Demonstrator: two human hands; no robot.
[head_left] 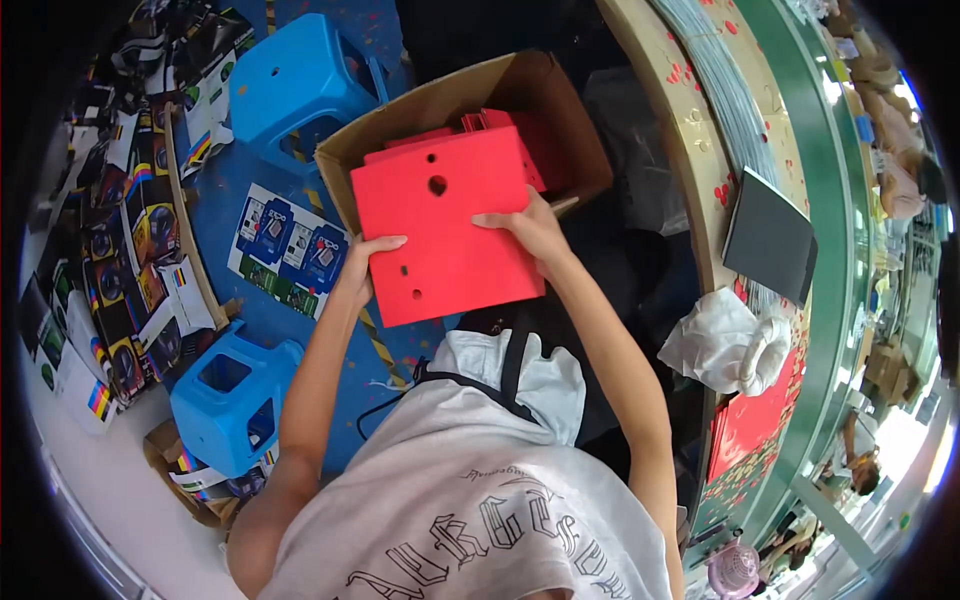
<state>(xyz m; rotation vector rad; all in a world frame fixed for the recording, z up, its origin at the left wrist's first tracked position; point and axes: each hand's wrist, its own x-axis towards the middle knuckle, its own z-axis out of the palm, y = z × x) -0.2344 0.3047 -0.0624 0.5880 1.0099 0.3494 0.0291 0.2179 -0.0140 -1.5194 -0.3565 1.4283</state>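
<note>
Basically, head view: both hands on one red slab (450, 250), held out over the near side of the open carton (580, 150). Left hand (369, 262) has its grip closed on the left edge, thumb on top; right hand (536, 232) does the same on the right edge, thumb further in. Opposed edges probably keep it flat and stop sagging. Can't tell if it's one sheet or a stack; underside hidden. Carton sits straight ahead of the body, presumably for short reach, with more red pieces (532, 165) inside.

Materials: slab is matte, stiff-looking, roughly rectangular, one larger hole plus three small ones. Carton is brown corrugated board, flaps up. Blue stools (290, 88) are smooth moulded plastic. Right-hand tabletop (650, 50) carries small red scraps (722, 192), a flat dark grey sheet (768, 240) and a crumpled white bundle (722, 345), soft, cloth or film.
</note>
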